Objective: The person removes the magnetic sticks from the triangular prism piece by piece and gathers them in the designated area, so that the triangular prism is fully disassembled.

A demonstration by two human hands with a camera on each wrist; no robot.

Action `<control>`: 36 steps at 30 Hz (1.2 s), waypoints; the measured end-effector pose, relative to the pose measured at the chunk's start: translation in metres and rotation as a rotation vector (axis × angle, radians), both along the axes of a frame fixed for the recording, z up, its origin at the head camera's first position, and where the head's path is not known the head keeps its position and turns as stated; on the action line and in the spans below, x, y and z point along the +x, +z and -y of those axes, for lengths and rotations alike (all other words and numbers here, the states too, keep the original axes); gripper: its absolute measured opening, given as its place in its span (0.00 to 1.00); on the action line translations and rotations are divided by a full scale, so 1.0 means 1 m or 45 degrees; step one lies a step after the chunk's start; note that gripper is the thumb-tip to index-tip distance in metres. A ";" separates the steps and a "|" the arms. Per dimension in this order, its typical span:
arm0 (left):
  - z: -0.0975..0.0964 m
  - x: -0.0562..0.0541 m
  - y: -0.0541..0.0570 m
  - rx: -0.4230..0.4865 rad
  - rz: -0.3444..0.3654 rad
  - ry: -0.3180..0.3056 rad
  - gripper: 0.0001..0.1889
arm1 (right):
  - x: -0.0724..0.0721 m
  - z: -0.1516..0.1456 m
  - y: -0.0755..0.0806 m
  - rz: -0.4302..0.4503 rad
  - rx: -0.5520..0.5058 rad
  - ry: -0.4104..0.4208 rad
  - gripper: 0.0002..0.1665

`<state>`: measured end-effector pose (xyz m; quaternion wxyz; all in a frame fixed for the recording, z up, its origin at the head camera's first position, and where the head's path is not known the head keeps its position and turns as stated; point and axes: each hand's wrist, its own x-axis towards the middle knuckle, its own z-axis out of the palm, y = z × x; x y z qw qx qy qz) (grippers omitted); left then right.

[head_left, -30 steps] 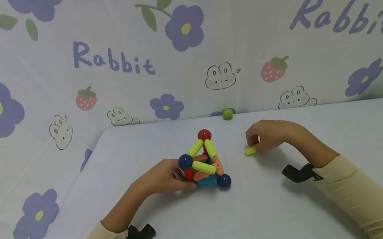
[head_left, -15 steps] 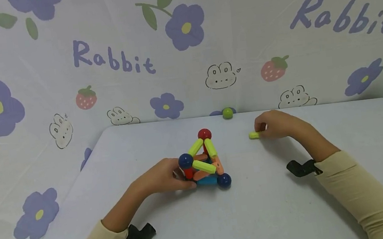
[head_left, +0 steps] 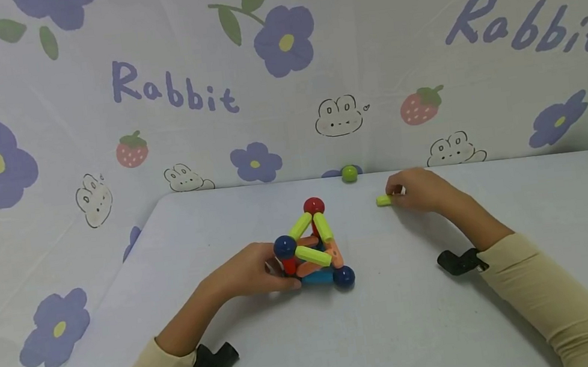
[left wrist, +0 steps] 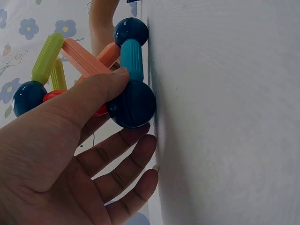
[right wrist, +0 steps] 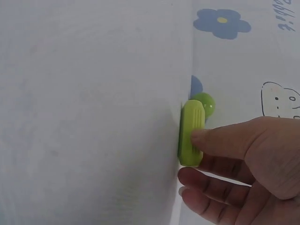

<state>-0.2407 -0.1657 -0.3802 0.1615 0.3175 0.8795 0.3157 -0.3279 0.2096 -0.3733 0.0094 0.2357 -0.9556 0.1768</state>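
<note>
A frame of magnetic building rods and balls stands on the table, left of middle in the head view. A red ball tops it, and dark blue balls sit at other corners. My left hand holds the frame at its left lower corner. In the left wrist view the thumb lies over a dark blue ball and fingers curl below it. Farther back on the right, my right hand pinches a yellow-green magnetic rod between thumb and fingers, close over the tabletop.
A green ball lies at the table's back edge, against the printed backdrop cloth. The white table stretches around both hands. Black wrist mounts stick out from both sleeves.
My right hand has carried the yellow-green rod toward the back of the table, first rightward, then slightly left. The left hand and the frame stay where they were.
</note>
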 end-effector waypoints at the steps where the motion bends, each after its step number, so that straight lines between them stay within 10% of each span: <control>1: 0.000 0.000 0.000 -0.003 0.001 0.004 0.33 | 0.000 0.000 -0.001 -0.005 -0.004 -0.005 0.06; 26: 0.000 0.001 0.002 -0.004 -0.001 0.003 0.34 | 0.004 0.004 0.007 -0.017 -0.015 -0.048 0.10; 36: 0.000 0.001 0.000 0.005 0.012 0.003 0.35 | 0.036 0.045 0.034 -0.026 -0.327 0.138 0.05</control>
